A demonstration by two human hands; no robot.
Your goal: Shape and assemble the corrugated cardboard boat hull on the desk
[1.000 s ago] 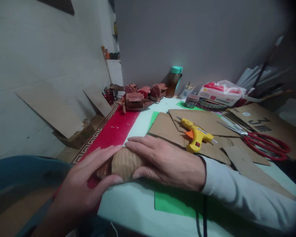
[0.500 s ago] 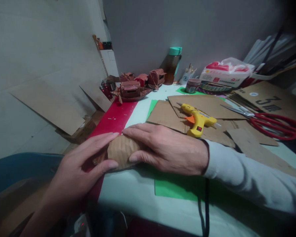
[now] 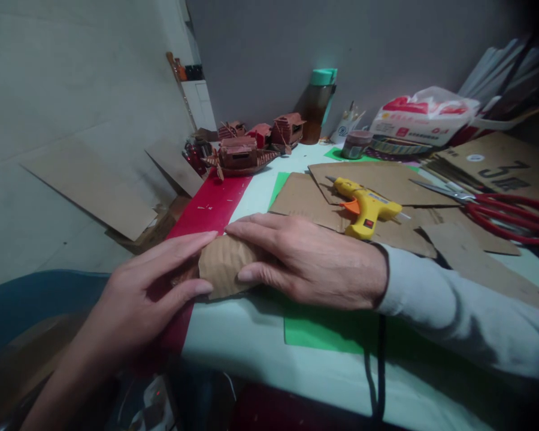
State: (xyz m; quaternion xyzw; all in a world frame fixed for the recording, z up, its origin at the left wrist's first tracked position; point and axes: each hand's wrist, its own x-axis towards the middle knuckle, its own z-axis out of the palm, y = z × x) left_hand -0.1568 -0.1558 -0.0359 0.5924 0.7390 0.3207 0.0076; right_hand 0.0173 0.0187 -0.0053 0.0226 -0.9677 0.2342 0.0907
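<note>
A curved cardboard piece (image 3: 227,267) is sitting just below and left of frame centre, probably light and creasable, best held by its edges; left hand (image 3: 133,296) and right hand (image 3: 312,263) are clasping its opposite ends.

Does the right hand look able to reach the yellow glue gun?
Probably yes: the yellow glue gun lies uncovered just beyond the right hand, though that hand would first have to leave the curved cardboard piece.
</note>
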